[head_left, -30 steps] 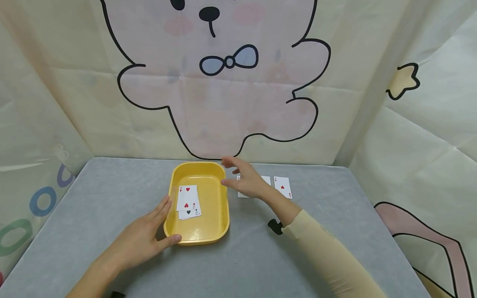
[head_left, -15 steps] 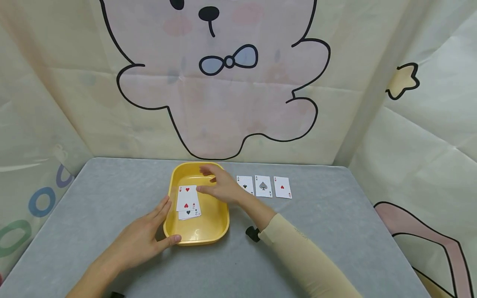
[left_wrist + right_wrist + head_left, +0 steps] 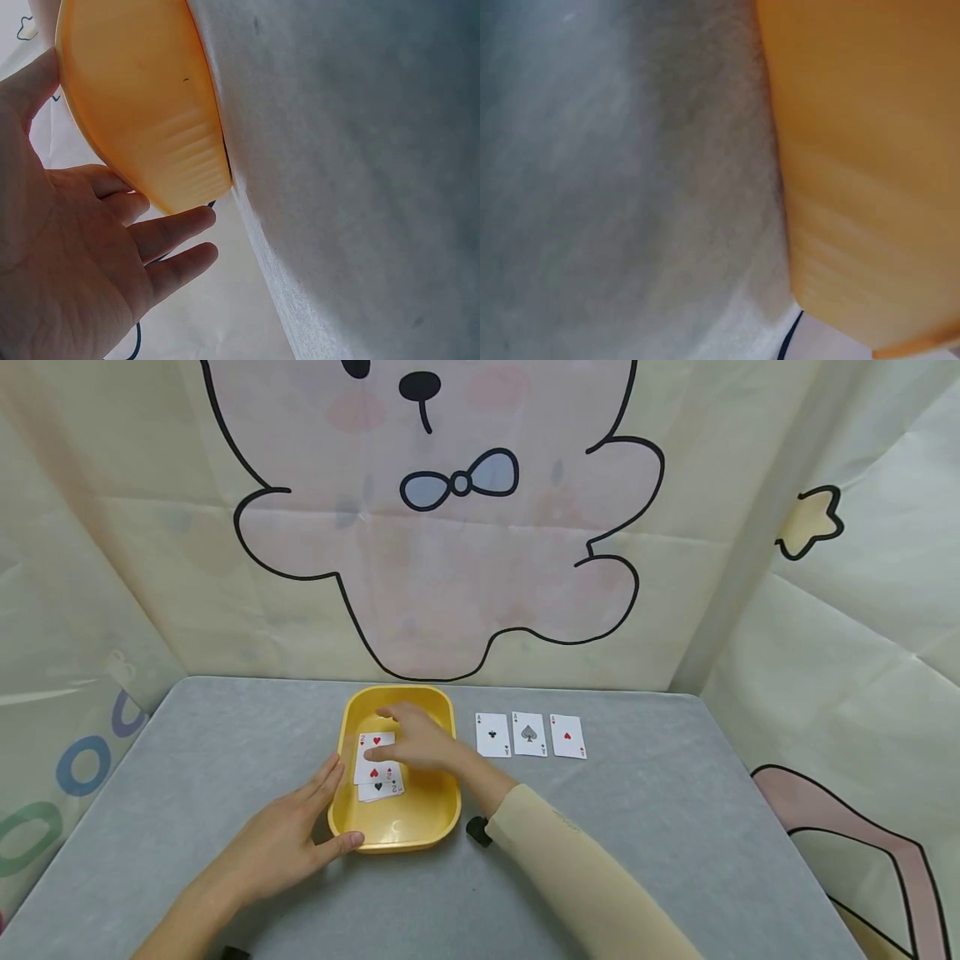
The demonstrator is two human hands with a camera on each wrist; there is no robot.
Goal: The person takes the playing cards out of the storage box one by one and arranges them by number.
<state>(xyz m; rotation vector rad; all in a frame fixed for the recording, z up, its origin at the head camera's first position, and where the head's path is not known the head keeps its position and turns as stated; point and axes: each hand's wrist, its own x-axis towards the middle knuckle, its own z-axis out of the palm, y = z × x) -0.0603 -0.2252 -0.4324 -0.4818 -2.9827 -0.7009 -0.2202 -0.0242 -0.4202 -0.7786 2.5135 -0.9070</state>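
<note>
The left hand (image 3: 296,831) braced the left side and near-left corner of the yellow tray (image 3: 431,806), thumb and fingers spread wide, apparently to steady it. The right hand (image 3: 420,740) hung inside, its grip parted and no card visible in it; I could not tell whether it touched the overlapping cards (image 3: 375,772) beneath. Three aces (image 3: 529,734) lay face up right of the tray, slightly apart, presumably for legibility.

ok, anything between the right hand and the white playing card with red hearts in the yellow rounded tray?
Nothing visible: the right hand hangs over the yellow tray, thumb overlapping the card in head view; contact unclear.
</note>
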